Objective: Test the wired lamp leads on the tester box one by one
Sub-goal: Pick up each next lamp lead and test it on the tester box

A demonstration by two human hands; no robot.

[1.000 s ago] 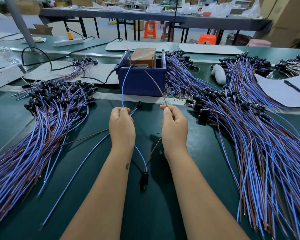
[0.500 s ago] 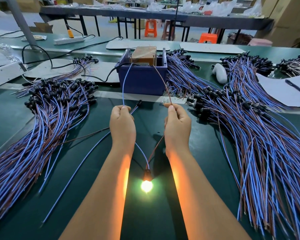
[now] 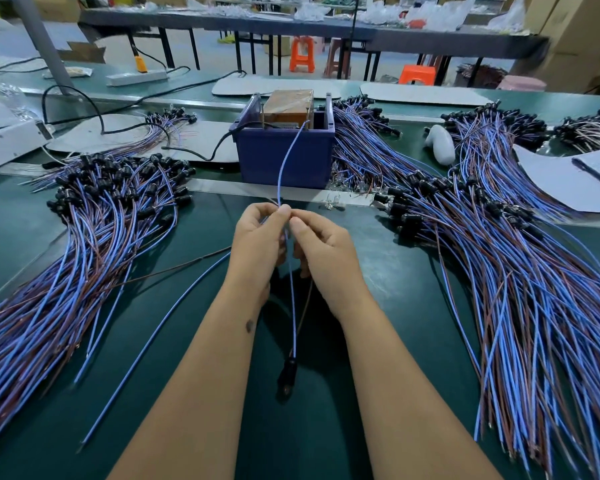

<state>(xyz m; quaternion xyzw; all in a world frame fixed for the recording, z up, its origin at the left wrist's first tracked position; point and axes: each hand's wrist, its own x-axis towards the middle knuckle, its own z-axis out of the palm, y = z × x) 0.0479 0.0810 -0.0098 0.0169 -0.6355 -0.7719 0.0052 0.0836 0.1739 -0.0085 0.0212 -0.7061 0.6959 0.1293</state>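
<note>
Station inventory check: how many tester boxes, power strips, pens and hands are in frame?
Tester box: 1
Power strip: 1
Pen: 1
Hands: 2 (left hand, right hand, both pinching one lamp lead)
Total: 5

No lettering to call here — the dark blue plastic tester box [image 3: 284, 157] shows a plain front, and the white paper sheet [image 3: 565, 178] at right reads blank.
</note>
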